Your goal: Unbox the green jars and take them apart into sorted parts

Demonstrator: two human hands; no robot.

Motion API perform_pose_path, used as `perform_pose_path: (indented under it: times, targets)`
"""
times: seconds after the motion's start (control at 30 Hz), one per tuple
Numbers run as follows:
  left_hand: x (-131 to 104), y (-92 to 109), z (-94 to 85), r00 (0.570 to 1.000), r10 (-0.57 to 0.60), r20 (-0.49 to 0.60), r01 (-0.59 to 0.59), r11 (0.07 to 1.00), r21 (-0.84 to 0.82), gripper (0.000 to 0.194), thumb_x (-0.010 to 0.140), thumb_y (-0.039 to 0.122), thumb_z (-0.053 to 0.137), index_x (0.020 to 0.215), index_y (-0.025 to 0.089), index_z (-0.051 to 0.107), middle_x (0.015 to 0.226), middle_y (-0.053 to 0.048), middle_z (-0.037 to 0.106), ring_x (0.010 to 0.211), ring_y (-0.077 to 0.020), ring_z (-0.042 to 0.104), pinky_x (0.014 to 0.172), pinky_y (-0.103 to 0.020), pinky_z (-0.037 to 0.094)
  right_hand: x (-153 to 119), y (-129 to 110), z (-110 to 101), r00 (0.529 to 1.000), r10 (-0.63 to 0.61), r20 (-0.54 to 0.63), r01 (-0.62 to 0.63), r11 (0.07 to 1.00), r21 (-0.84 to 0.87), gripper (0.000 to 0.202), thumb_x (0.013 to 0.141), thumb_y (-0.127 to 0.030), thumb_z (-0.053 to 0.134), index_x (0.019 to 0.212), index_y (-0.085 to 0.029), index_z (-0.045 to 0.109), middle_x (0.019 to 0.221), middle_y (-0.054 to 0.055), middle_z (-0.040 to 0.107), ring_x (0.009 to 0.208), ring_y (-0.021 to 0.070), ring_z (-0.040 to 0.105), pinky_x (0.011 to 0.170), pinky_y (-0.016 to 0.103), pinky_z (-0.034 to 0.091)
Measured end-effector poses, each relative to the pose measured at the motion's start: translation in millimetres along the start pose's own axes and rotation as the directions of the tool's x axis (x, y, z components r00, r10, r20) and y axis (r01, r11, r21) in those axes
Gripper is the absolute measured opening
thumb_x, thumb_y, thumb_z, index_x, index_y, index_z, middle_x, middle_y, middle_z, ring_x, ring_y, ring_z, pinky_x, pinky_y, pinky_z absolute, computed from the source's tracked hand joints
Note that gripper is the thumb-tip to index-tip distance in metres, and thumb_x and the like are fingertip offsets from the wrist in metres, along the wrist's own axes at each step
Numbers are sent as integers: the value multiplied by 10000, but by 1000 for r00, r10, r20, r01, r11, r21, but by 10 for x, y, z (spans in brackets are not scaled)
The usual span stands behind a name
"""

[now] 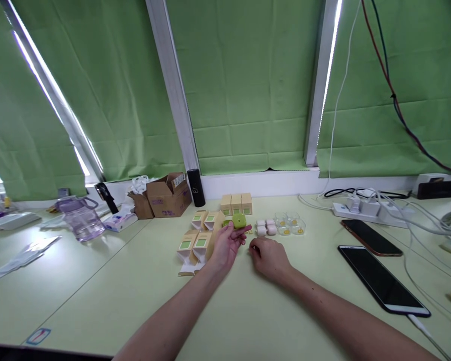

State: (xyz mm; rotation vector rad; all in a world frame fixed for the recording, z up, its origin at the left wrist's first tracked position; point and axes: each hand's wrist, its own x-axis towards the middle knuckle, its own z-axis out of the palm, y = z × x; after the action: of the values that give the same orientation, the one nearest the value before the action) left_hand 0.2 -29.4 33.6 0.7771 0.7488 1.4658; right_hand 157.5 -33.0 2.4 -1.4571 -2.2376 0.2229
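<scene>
My left hand [227,246] is palm-up at the middle of the table, its thumb and fingers holding a small bright green rounded-square piece [239,220]. What exactly the green piece is I cannot make out. My right hand [269,256] rests low over the table just to the right, fingers curled in; anything inside them is hidden. Beyond the right hand sit several small pale pink and white pieces [266,227], next to clear plastic cups [290,223] with yellow bits in them. Small tan cardboard boxes with green windows [202,243] stand left of my left hand, some with flaps open.
Three upright tan boxes [236,204] stand behind. Farther left are an open brown carton [169,195], a black cylinder [196,187] and a purple-tinted water jug [80,219]. At right lie two phones [383,279], a power strip [372,213] and loose white cables.
</scene>
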Motion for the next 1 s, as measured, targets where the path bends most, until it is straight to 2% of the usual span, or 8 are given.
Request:
perform_pose_path:
  times: [0.17, 0.3, 0.4, 0.47, 0.53, 0.6, 0.73, 1.0]
  targets:
    - [25, 19, -30, 998, -64, -12, 64, 998, 18, 181, 932, 319, 631, 902, 151, 574, 1006, -208, 778, 700, -173, 663, 669, -297, 486, -17, -2, -40, 999, -37, 12, 37, 999, -29, 168, 923, -203, 540, 945, -220, 706, 991, 33, 750, 842, 185, 675, 626, 295, 285]
    - [98, 104, -100, 988, 158, -1, -146, 916, 373, 203, 892, 368, 674, 896, 180, 601, 991, -133, 775, 785, -198, 662, 667, -298, 453, -36, 2, -40, 998, -58, 22, 59, 997, -51, 169, 936, -214, 532, 959, -222, 699, 987, 36, 751, 831, 187, 679, 624, 298, 283]
    - [151, 233, -171, 869, 483, 107, -377, 508, 774, 122, 869, 324, 678, 878, 202, 687, 962, -80, 755, 921, -239, 636, 824, -371, 468, -30, 3, -31, 997, -72, 28, 73, 996, -59, 174, 950, -223, 524, 976, -223, 696, 994, 41, 751, 839, 188, 681, 630, 295, 286]
    - [154, 331, -209, 775, 591, 222, -392, 175, 903, 106, 875, 292, 665, 897, 234, 751, 1041, -70, 754, 1108, -282, 569, 972, -438, 422, -24, 3, -23, 997, -78, 28, 79, 995, -61, 172, 949, -222, 526, 981, -222, 695, 992, 41, 749, 839, 187, 681, 634, 294, 291]
    - [135, 417, -229, 737, 605, 301, -324, -75, 943, 152, 894, 275, 645, 872, 267, 795, 1136, -61, 746, 1220, -317, 477, 1036, -489, 353, -21, 4, -17, 996, -82, 25, 83, 995, -64, 174, 948, -222, 526, 989, -224, 696, 991, 39, 745, 842, 188, 681, 635, 295, 301]
    - [115, 478, -238, 755, 570, 324, -231, -231, 945, 188, 900, 268, 643, 843, 292, 820, 1199, -54, 729, 1246, -344, 428, 1021, -512, 317, -22, 2, -17, 996, -86, 23, 88, 994, -64, 177, 948, -223, 528, 1005, -228, 695, 1010, 37, 737, 862, 192, 681, 640, 298, 321]
    - [118, 506, -258, 848, 422, 320, -138, -406, 903, 221, 894, 232, 634, 818, 291, 833, 1083, -88, 745, 1183, -353, 435, 963, -508, 280, -25, 1, -19, 989, -148, 14, 148, 987, -63, 195, 942, -211, 540, 1074, -228, 683, 1106, 58, 706, 974, 204, 655, 716, 301, 396]
    - [164, 396, -308, 923, 227, 311, -133, -571, 810, 285, 851, 110, 543, 699, 174, 775, 852, -215, 722, 1075, -374, 468, 911, -500, 268, -4, 4, 7, 952, -305, -7, 304, 950, -71, 319, 949, -189, 531, 1253, -209, 628, 1327, 97, 632, 1162, 258, 531, 986, 371, 423]
